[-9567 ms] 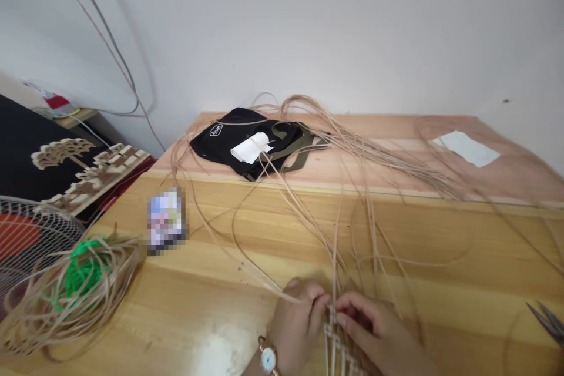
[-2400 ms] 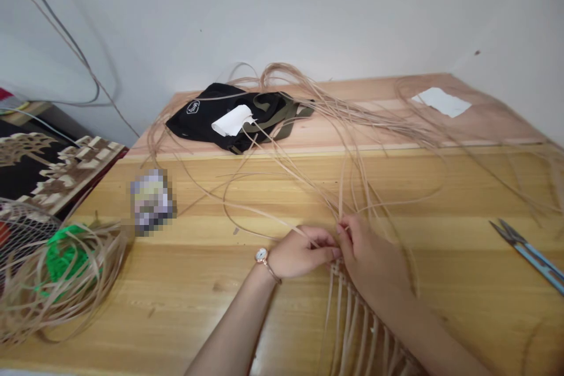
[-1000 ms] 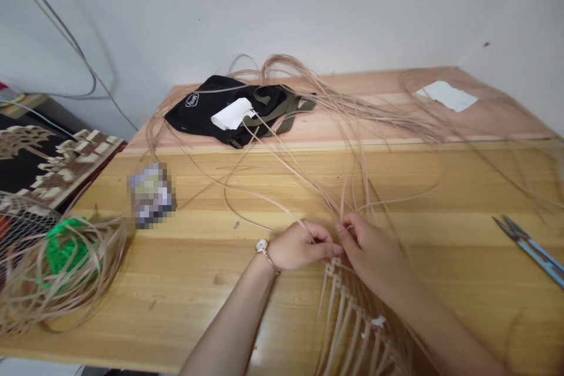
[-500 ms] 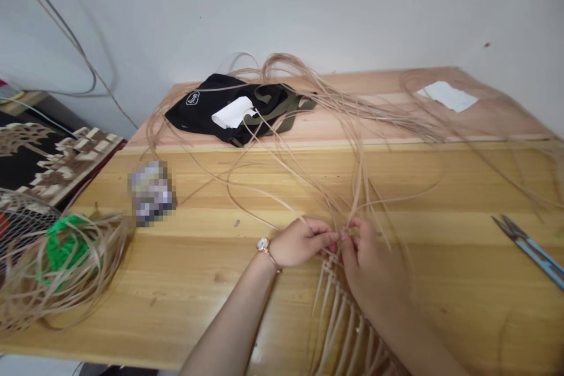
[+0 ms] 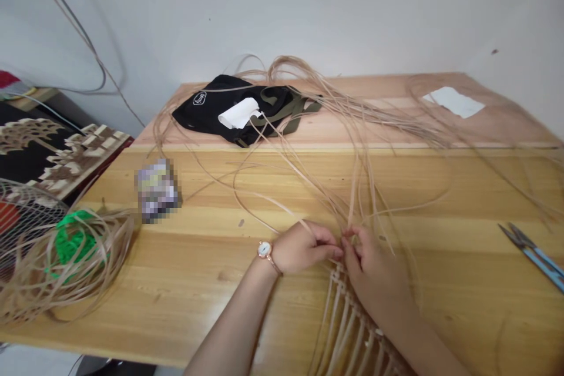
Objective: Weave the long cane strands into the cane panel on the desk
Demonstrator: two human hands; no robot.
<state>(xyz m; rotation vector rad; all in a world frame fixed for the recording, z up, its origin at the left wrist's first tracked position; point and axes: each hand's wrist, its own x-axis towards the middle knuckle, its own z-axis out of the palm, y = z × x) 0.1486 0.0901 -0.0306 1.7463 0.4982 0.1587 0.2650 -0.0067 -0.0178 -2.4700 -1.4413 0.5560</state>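
A woven rattan piece (image 5: 348, 329) lies on the wooden table (image 5: 207, 270) near the front edge, its long loose strands (image 5: 352, 147) running away toward the wall. My left hand (image 5: 304, 247), with a watch on the wrist, is closed and pinches strands at the top edge of the weave. My right hand (image 5: 374, 270) is closed right beside it, fingers pinching a strand at the same spot. The fingertips of both hands nearly touch.
A black bag (image 5: 238, 111) with a white paper on it lies at the back. Scissors (image 5: 533, 252) rest at the right edge. A coil of rattan with green twine (image 5: 66, 252) sits at the left, a small blurred box (image 5: 156, 188) near it, a white sheet (image 5: 453, 101) far right.
Both hands stay pinched together at the top of the weave, shifting slightly toward me and to the right over the last second. The loose strands have swung a little.
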